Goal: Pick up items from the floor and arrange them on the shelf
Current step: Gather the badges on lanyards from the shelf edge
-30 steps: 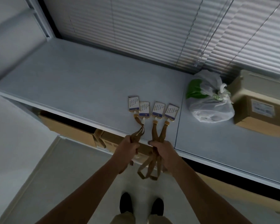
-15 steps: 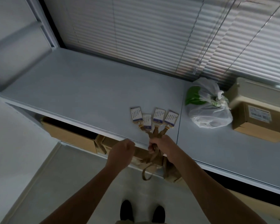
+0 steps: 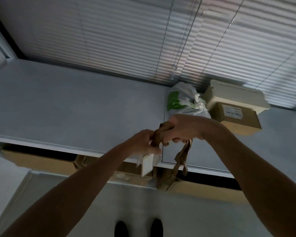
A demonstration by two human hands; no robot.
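Note:
Both hands hold a bunch of name badges on brown lanyards above the front edge of the grey shelf [image 3: 75, 108]. My right hand [image 3: 183, 129] is closed around the gathered lanyard straps [image 3: 181, 159], whose loops dangle below it. My left hand [image 3: 143, 142] grips the straps just above the white badge cards [image 3: 147, 164], which hang blurred under it, off the shelf surface.
A tied white and green plastic bag [image 3: 183, 101] sits on the shelf behind my right hand. A cardboard box [image 3: 237, 120] and a beige plastic container [image 3: 234, 94] stand to its right. Window blinds [image 3: 143, 31] back the shelf. Cardboard boxes [image 3: 41, 161] fill the lower shelf.
The badges lay fanned out on the shelf; now both hands have gathered the straps and lifted the badges off the surface. My view has tilted upward.

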